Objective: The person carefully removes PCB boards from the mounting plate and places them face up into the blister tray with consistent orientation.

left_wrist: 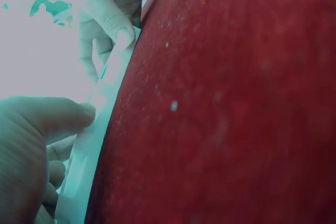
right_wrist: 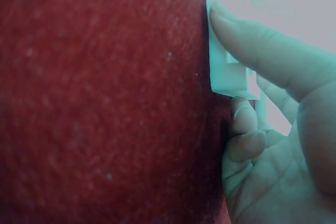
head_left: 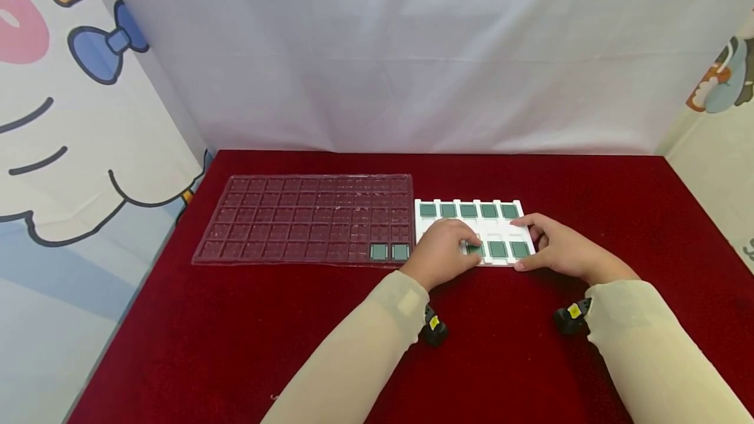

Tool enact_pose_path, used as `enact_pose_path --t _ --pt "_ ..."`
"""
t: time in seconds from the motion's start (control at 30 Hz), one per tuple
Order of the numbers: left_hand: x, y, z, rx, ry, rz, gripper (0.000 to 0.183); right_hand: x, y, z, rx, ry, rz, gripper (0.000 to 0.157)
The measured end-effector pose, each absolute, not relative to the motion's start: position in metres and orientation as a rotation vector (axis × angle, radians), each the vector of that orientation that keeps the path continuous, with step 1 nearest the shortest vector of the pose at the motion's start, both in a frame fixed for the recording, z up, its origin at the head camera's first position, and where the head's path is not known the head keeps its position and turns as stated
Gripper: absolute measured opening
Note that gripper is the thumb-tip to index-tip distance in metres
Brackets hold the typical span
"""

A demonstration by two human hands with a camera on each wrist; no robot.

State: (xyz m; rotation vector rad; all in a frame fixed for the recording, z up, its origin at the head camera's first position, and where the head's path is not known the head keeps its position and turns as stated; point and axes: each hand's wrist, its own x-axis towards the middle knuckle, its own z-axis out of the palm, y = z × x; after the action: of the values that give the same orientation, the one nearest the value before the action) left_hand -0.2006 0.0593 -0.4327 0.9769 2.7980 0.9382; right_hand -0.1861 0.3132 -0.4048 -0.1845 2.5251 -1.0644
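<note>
A white tray (head_left: 501, 228) holds several green square chips (head_left: 468, 211) in two rows. At its front row, my left hand (head_left: 444, 248) has thumb and index finger pinched about one green chip (head_left: 474, 250); the hand covers the tray's front left part. My right hand (head_left: 562, 250) grips the tray's right end, thumb on the front corner and fingers at the far side. In the right wrist view, the right thumb (right_wrist: 247, 40) presses along the tray's edge (right_wrist: 228, 80). The left thumb (left_wrist: 68, 116) lies over the tray's front edge in the left wrist view.
Left of the white tray lies a clear plastic tray (head_left: 306, 214) with many compartments. Two green chips (head_left: 379, 252) sit in its front right corner. Both rest on a red cloth (head_left: 283, 332), with a white curtain (head_left: 412, 70) behind.
</note>
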Motion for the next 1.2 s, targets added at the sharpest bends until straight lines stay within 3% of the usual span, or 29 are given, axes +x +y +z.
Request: enact_pose_path --t 1.2 --pt "-0.1982 0.0586 -0.4345 0.902 2.76 1.073 0.016 -0.1864 0.3138 -0.4055 -0.18 2.525 -1.051 0.084"
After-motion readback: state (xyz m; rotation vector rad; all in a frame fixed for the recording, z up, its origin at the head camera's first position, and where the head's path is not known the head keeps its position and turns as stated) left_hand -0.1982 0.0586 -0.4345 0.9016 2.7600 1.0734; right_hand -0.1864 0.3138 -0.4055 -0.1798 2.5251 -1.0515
